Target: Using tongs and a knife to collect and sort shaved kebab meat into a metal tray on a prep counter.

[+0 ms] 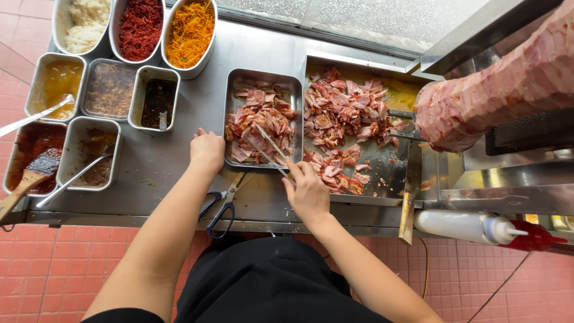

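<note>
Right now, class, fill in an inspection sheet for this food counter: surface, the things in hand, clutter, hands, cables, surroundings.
Surface: steel counter, a few green flecks on it.
Things in hand: metal tongs reaching into a small tray of sliced meat; a bigger tray of meat beside it.
Clutter: black-handled scissors at the front edge; tubs of sauces and shredded toppings on the left, spoons and a brush in some.
Hands: right hand grips the tongs; left hand rests by the small tray's left rim.
Cables: thin cords hang below the counter at right.
Surroundings: meat spit, squeeze bottles, red tiled floor.
</note>
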